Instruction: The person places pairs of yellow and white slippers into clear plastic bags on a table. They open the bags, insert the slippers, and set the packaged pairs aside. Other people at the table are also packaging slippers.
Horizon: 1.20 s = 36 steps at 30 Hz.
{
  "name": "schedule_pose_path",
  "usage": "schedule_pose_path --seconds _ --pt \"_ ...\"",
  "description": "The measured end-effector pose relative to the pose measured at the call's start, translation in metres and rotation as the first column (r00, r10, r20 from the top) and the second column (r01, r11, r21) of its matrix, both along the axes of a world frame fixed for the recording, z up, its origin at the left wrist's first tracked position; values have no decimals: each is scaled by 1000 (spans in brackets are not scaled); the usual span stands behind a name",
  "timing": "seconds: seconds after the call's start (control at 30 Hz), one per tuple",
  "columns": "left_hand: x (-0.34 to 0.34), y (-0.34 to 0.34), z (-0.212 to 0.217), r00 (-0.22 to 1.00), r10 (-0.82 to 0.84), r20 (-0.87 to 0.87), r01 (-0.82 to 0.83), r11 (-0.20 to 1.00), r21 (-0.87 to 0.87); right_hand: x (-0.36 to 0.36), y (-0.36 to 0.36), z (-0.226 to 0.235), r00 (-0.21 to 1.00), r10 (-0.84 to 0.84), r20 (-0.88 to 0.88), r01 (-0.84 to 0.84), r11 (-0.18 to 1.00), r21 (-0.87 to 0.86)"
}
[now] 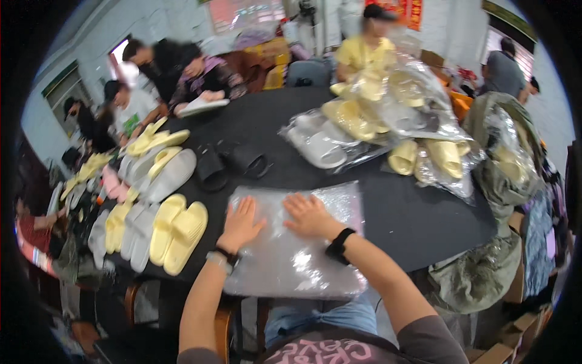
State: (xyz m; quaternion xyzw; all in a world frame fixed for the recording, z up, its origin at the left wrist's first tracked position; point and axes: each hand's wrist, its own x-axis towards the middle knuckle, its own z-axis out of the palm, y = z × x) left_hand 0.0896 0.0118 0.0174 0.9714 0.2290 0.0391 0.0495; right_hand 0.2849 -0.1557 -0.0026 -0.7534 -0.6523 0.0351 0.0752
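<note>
A stack of clear plastic bags (303,258) lies flat at the near edge of the black table, its front edge by my lap. My left hand (244,221) rests palm down on its left part, fingers stretched out. On its upper middle lies my right hand (309,215), also flat with fingers spread. Neither hand grips anything. Just beyond the bags sits a pair of black slides (233,165). To the left, yellow slides (177,233) and grey slides (139,233) stand in pairs along the table edge.
Bagged yellow slides (351,118) and bagged white slides (315,142) are heaped at the far right of the black table (418,224). A big green sack (506,200) stands beyond its right edge. Several people sit or stand around; one holds a pale slide (203,107).
</note>
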Motion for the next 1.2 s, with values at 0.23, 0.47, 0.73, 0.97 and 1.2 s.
schedule_pose_path --seconds 0.23,0.47,0.73,0.97,1.2 --pt "-36 -138 19 979 -189 -73 177 973 -145 -4 0 10 999 31 -45 -32 999 -25" --pt "-35 -155 -21 969 -181 166 172 983 68 46 -11 30 966 86 -244 -44 983 176" --pt "-35 -161 -18 975 -137 172 130 990 49 200 -125 105 886 -462 -40 381 677 630" --pt "-34 -159 -23 971 -152 183 140 987 75 325 -262 130 502 -855 128 699 489 522" --pt "-36 -158 -23 970 -145 195 135 989 63 356 -271 122 497 -827 263 793 556 248"
